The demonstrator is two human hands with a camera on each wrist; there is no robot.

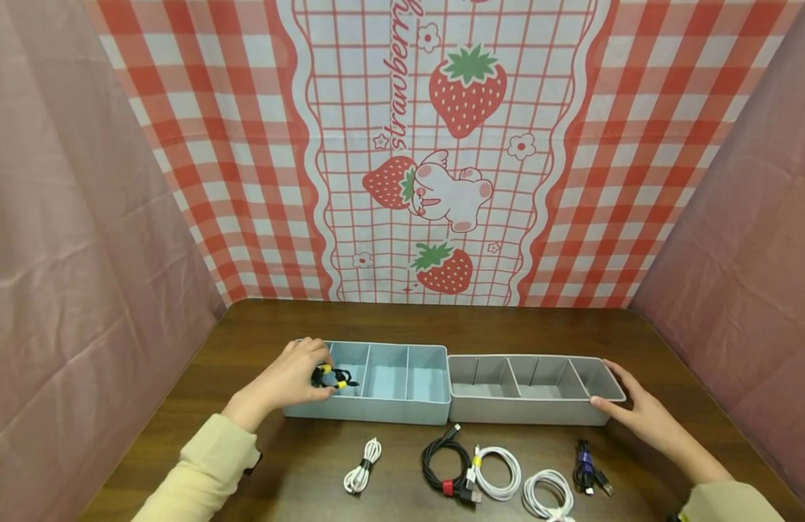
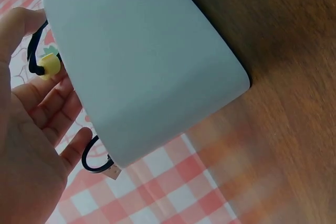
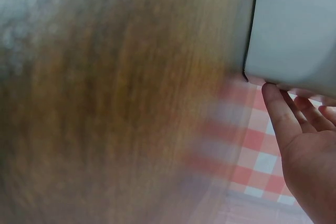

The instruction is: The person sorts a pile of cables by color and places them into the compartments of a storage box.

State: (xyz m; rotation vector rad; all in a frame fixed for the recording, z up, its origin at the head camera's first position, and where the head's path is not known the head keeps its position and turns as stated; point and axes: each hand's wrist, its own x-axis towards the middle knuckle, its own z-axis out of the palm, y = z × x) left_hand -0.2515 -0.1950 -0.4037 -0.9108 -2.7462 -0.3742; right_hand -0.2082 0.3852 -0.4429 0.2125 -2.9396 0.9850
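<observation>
In the head view my left hand holds a bundled black cable with yellow ties over the left end of the light blue divided box. The left wrist view shows a yellow tie and a metal USB plug beside the box wall, with part of the bundle hidden behind it. My right hand touches the right end of the grey divided box, its thumb at the front corner. In the right wrist view its fingers lie extended along the end wall.
On the wooden table, before the boxes, lie a white cable, a black cable with red tie, a white coil with yellow tie, another white coil and a dark cable with purple tie. A checked strawberry cloth hangs behind.
</observation>
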